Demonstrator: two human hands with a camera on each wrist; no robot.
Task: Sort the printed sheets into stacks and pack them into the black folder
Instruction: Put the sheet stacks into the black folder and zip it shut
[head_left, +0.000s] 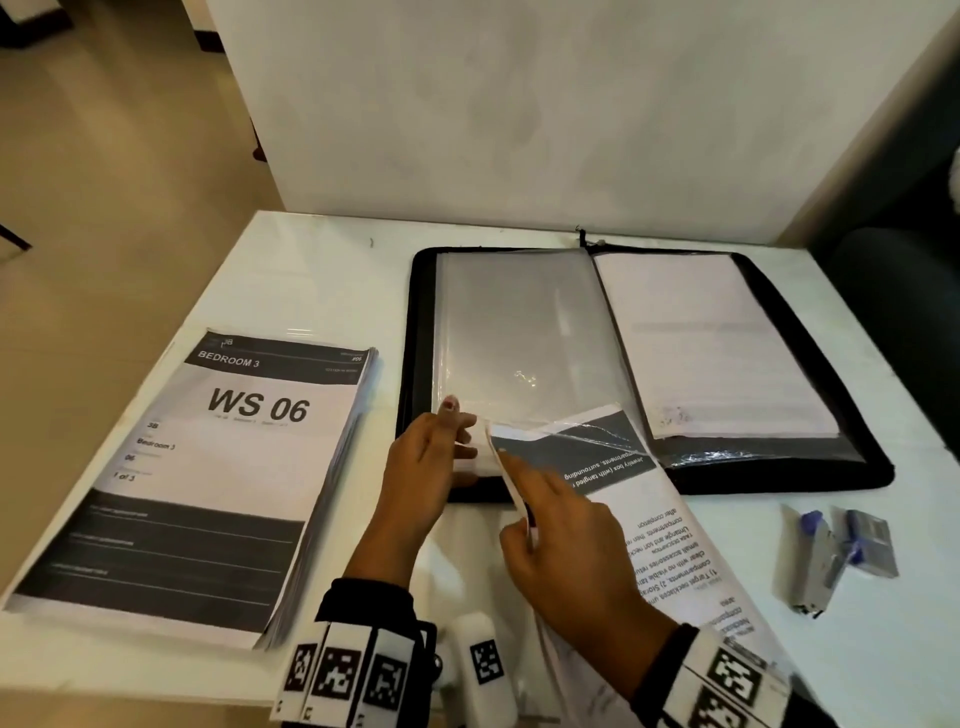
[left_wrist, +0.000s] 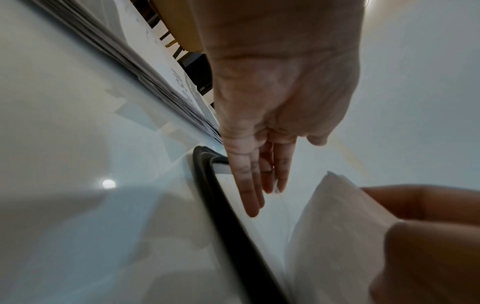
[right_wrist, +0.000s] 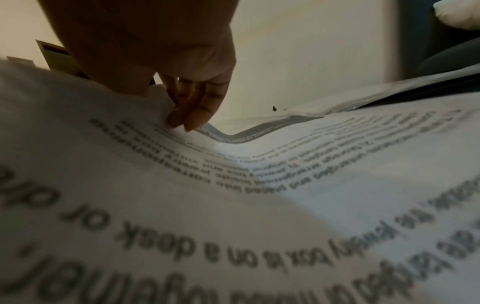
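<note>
The black folder (head_left: 779, 475) lies open on the white table (head_left: 322, 280). Its left clear sleeve (head_left: 519, 332) is empty, and the right sleeve (head_left: 717, 343) holds white sheets. My right hand (head_left: 511, 493) pinches the left edge of a sheaf of printed sheets (head_left: 639, 519), whose dark-banded top end sits under the film at the mouth of the left sleeve. My left hand (head_left: 462, 428) is at that sleeve's near left corner, with straight fingers against the sleeve edge. In the left wrist view the fingers (left_wrist: 253, 197) reach past the folder's zip edge (left_wrist: 228, 226). A thick "WS 06" stack (head_left: 223, 467) lies to the left.
A grey-and-blue stapler (head_left: 810, 561) and a small grey box (head_left: 872, 540) lie on the table to the right of the sheaf. A pale wall (head_left: 519, 104) stands right behind the folder. The table ends at the left, beyond the stack, with floor below.
</note>
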